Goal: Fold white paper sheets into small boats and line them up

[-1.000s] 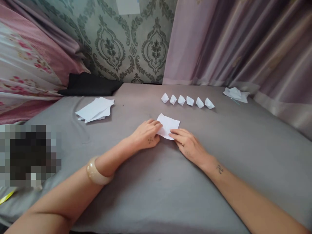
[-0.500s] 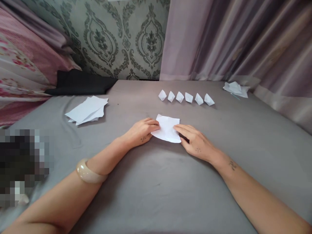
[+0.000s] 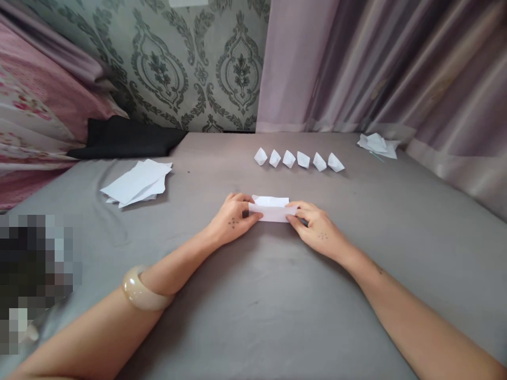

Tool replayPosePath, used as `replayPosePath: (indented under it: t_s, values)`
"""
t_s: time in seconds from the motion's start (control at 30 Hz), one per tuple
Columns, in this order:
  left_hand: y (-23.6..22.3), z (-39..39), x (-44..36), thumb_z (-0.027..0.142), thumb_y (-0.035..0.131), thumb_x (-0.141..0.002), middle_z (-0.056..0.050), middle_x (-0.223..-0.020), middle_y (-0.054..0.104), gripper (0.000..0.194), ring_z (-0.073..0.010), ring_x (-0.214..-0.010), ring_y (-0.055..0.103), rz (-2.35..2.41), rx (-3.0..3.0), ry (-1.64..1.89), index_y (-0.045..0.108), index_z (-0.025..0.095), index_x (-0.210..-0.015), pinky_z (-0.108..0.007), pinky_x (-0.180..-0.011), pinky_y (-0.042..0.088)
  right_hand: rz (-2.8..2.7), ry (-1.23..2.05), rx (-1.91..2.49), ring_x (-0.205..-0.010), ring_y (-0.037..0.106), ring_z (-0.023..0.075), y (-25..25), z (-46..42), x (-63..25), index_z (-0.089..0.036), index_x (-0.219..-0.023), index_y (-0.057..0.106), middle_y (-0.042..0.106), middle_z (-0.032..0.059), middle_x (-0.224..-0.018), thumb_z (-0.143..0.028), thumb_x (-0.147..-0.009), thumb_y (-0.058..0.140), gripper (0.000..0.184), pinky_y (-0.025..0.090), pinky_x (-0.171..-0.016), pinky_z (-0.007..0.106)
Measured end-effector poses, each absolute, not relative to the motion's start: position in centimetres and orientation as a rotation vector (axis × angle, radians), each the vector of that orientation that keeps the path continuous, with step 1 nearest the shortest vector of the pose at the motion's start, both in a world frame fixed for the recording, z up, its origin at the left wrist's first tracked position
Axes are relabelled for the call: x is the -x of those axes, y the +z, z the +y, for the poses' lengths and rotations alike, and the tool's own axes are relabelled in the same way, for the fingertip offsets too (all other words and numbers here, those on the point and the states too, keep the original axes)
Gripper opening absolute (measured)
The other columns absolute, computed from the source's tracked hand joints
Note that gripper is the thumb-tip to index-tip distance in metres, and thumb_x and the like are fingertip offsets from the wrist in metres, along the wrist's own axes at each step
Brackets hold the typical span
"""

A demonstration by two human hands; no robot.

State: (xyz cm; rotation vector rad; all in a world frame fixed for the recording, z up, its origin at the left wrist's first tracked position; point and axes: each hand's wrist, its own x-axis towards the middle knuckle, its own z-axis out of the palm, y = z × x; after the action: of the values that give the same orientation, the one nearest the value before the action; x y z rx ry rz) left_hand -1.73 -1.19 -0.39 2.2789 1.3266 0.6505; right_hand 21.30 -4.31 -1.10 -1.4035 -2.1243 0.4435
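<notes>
A small white sheet of paper (image 3: 273, 212) is bent over on itself, its near edge raised toward the far one. My left hand (image 3: 236, 215) pinches its left end, thumb in front and fingers behind. At the right end my right hand (image 3: 315, 224) grips the paper the same way, thumb low and fingers near the fold. Beyond the hands stands a row of several small folded white paper shapes (image 3: 303, 160).
A stack of white paper sheets (image 3: 137, 183) lies to the left on the grey cloth surface (image 3: 253, 316). More white paper (image 3: 376, 143) rests at the far right beside a thin pale stick. Black cloth (image 3: 127, 138) sits at the back left. Curtains (image 3: 356, 63) hang behind.
The paper lay nearly flat half a second ago; now its near part is folded up and over. Both thumbs have come to the front of it. The view has shifted slightly.
</notes>
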Motion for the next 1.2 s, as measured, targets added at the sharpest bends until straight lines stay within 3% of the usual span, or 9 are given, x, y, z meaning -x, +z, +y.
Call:
replayPosePath:
  t_s: [0.17, 0.4, 0.63, 0.77, 0.87, 0.97, 1.1, 1.2]
  values:
    - [-0.4, -1.5, 1.2, 0.036, 0.058, -0.084, -0.01, -0.107, 0.061, 0.033, -0.0261, -0.103, 0.049, 1.55, -2.126, 0.674, 0.06, 0.015, -0.058, -0.043, -0.092, 0.043, -1.923, 0.41, 1.604, -0.092, 0.062, 0.0208, -1.4, -4.0, -20.6, -0.021, -0.068, 0.067, 0.064, 0.0069, -0.107, -0.033, -0.087, 0.05, 0.028, 0.049, -0.083, 0.036]
    - [-0.6, -1.4, 1.1, 0.034, 0.058, -0.083, -0.011, -0.108, 0.059, 0.029, -0.0269, -0.103, 0.046, 1.615, -2.111, 0.658, 0.062, 0.015, -0.062, -0.044, -0.092, 0.042, -1.88, 0.282, 1.663, -0.086, 0.06, 0.0218, -1.8, -3.9, -20.0, -0.021, -0.058, 0.053, 0.06, 0.0083, -0.095, -0.031, -0.083, 0.053, 0.027, 0.048, -0.081, 0.038]
    - [-1.5, -1.1, 1.5, 0.038, 0.059, -0.083, -0.01, -0.106, 0.058, 0.031, -0.0263, -0.1, 0.047, 1.599, -2.203, 0.668, 0.059, 0.015, -0.061, -0.042, -0.088, 0.043, -1.905, 0.23, 1.652, -0.087, 0.059, 0.0222, -2.1, -3.8, -20.0, -0.021, -0.058, 0.05, 0.059, 0.0079, -0.091, -0.029, -0.082, 0.052, 0.026, 0.048, -0.081, 0.038]
    - [-1.5, -1.1, 1.5, 0.035, 0.058, -0.084, -0.013, -0.111, 0.058, 0.021, -0.029, -0.105, 0.049, 1.59, -2.47, 0.697, 0.061, 0.015, -0.091, -0.045, -0.088, 0.043, -1.939, 0.151, 1.637, -0.091, 0.06, 0.0249, -2.1, -3.9, -20.0, -0.02, -0.078, 0.058, 0.06, 0.01, -0.096, -0.026, -0.081, 0.054, 0.007, 0.051, -0.08, 0.04]
    - [-1.0, -1.6, 0.9, 0.017, 0.043, -0.09, -0.012, -0.127, 0.055, 0.03, -0.0267, -0.121, 0.046, 1.258, -2.773, 0.571, 0.054, 0.018, -0.117, -0.044, -0.099, 0.039, -2.115, 0.109, 1.476, -0.115, 0.054, 0.0271, -2.0, -3.9, -19.7, -0.018, -0.114, 0.058, 0.056, 0.0133, -0.124, -0.014, -0.084, 0.043, 0.033, 0.046, -0.096, 0.044]
    - [-0.6, -2.2, 0.2, 0.014, 0.032, -0.093, -0.011, -0.132, 0.054, 0.036, -0.0208, -0.129, 0.045, 1.002, -2.83, 0.393, 0.05, 0.016, -0.124, -0.037, -0.106, 0.037, -2.363, 0.238, 1.261, -0.132, 0.042, 0.0217, -1.9, -4.1, -19.4, -0.018, -0.136, 0.046, 0.047, 0.0102, -0.141, -0.006, -0.086, 0.031, 0.054, 0.037, -0.109, 0.043]
    - [-0.6, -2.8, 0.2, 0.034, 0.034, -0.097, -0.015, -0.14, 0.048, 0.041, -0.0227, -0.134, 0.04, 1.043, -2.805, 0.37, 0.046, 0.012, -0.13, -0.037, -0.109, 0.035, -2.456, 0.305, 1.297, -0.138, 0.033, 0.023, -1.7, -4.7, -19.1, -0.014, -0.144, 0.035, 0.038, 0.0121, -0.148, -0.026, -0.093, 0.035, 0.053, 0.031, -0.113, 0.045]
    - [-0.3, -2.9, 0.8, 0.038, 0.033, -0.098, -0.013, -0.127, 0.059, 0.039, -0.0228, -0.127, 0.048, 1.121, -2.808, 0.338, 0.055, 0.014, -0.119, -0.035, -0.104, 0.041, -2.488, 0.252, 1.391, -0.139, 0.03, 0.0234, -1.5, -5.1, -19.1, -0.012, -0.144, 0.035, 0.034, 0.0123, -0.15, -0.035, -0.096, 0.031, 0.054, 0.029, -0.114, 0.045]
